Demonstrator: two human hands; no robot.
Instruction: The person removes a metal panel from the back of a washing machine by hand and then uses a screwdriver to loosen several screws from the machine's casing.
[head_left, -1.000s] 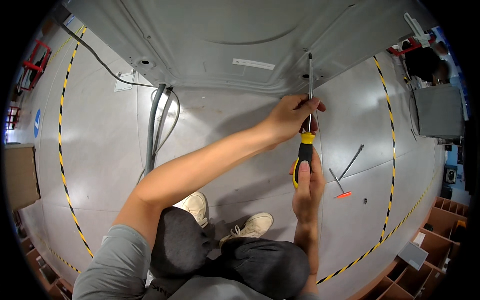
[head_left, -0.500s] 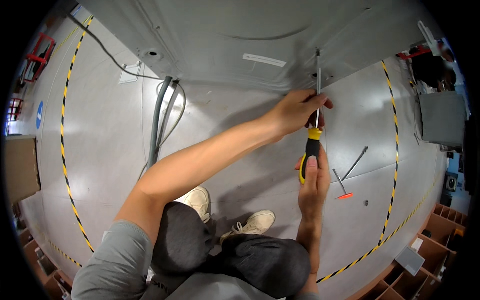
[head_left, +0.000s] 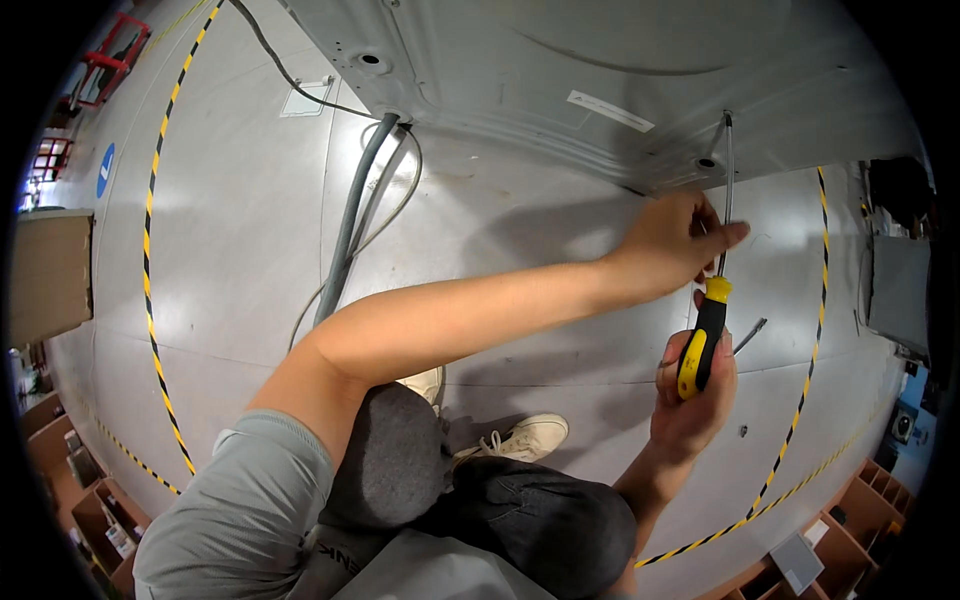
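A long screwdriver (head_left: 708, 335) with a yellow-and-black handle stands nearly upright in the picture, its tip meeting the grey metal panel (head_left: 640, 80) by a dark hole. My left hand (head_left: 665, 250) is loosely closed around the shaft just above the handle, thumb across the metal. Below it, the handle lies in my right hand (head_left: 697, 400), with fingers wrapped round it. What the tip engages is too small to make out.
Behind my right hand a metal tool (head_left: 750, 335) lies on the floor, partly hidden, with a small dark part (head_left: 743, 431) nearby. A grey hose (head_left: 355, 220) and a cable run down from the panel. Striped tape (head_left: 150, 250) marks the floor; compartmented shelves (head_left: 840, 540) stand lower right.
The view has shifted, so panel and hands appear farther right. My right hand has changed its hold on the handle, its thumb no longer lying along the front. The orange tool on the floor is now hidden.
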